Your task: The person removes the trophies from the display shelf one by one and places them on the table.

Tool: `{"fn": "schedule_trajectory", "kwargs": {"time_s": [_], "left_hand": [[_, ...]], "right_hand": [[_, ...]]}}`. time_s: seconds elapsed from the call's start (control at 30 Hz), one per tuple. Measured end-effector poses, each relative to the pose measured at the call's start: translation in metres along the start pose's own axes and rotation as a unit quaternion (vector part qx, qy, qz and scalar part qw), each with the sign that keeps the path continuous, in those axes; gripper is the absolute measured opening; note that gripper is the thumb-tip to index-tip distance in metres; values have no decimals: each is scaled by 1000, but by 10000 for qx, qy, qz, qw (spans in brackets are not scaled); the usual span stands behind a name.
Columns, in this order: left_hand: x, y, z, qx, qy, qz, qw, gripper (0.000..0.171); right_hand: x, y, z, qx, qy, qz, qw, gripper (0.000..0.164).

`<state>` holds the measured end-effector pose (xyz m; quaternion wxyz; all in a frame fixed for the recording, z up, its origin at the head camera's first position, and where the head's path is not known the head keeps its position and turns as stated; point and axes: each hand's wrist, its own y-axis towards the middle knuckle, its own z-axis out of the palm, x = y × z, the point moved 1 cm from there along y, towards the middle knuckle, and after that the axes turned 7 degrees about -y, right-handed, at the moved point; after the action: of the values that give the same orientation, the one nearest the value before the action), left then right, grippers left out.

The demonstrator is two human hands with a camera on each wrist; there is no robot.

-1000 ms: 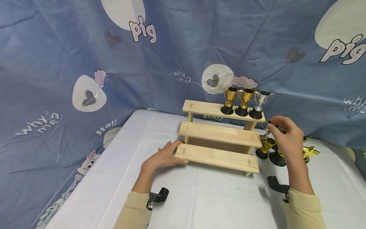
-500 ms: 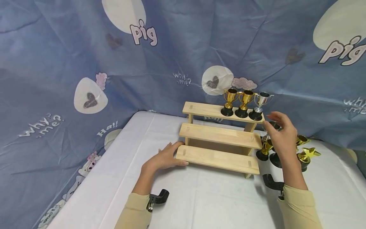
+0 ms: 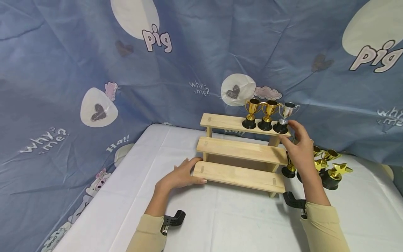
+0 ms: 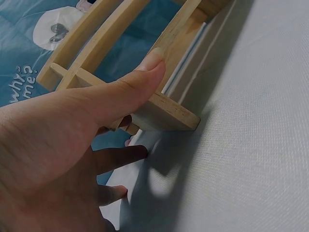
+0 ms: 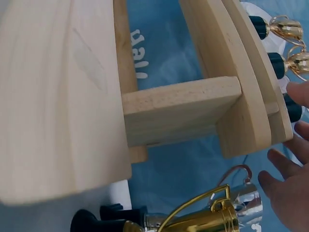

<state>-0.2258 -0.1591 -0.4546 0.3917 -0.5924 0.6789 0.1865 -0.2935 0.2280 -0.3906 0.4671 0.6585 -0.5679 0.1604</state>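
A three-step wooden display stand [image 3: 242, 150] stands on the white cloth. My left hand [image 3: 179, 175] grips the left end of its lowest step; in the left wrist view the thumb [image 4: 152, 60] lies against the wood. On the top step stand two gold trophy cups [image 3: 252, 108] [image 3: 269, 110] and a silver trophy cup [image 3: 287, 111], all upright on black bases. My right hand [image 3: 299, 148] is at the right end of the top step, thumb and index finger apart around the silver cup's base. In the right wrist view its other fingers are spread beside the step's end.
Several more trophies stand on the cloth right of the stand, partly hidden by my right arm, among them a gold star trophy [image 3: 333, 175] and a gold cup [image 5: 203, 220]. A blue printed cloth [image 3: 176, 70] hangs close behind the stand.
My right hand has moved left and slightly up from the trophies on the cloth to the top step's right end, uncovering star trophies. My left hand keeps its place on the stand.
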Motion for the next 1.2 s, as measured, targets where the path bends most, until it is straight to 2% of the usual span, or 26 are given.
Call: {"fn": "schedule_trajectory", "kwargs": {"time_s": [0.13, 0.4, 0.63, 1.0, 1.2], "left_hand": [[0, 0, 0, -5, -3, 8, 10000, 89], [-3, -1, -1, -29, -7, -4, 10000, 89], [-1, 1, 0, -21, -10, 1, 10000, 88], [-1, 2, 0, 12, 40, -14, 10000, 88], [-1, 1, 1, 40, 61, -32, 10000, 89]], "right_hand": [[1, 0, 1, -82, 24, 14, 10000, 60], [4, 1, 1, -524, -22, -106, 9986, 52], [5, 1, 6, -703, -404, -173, 9966, 54], [2, 1, 19, -1585, -352, -338, 9861, 45], [4, 1, 17, -1466, -391, -279, 9880, 55]]}}
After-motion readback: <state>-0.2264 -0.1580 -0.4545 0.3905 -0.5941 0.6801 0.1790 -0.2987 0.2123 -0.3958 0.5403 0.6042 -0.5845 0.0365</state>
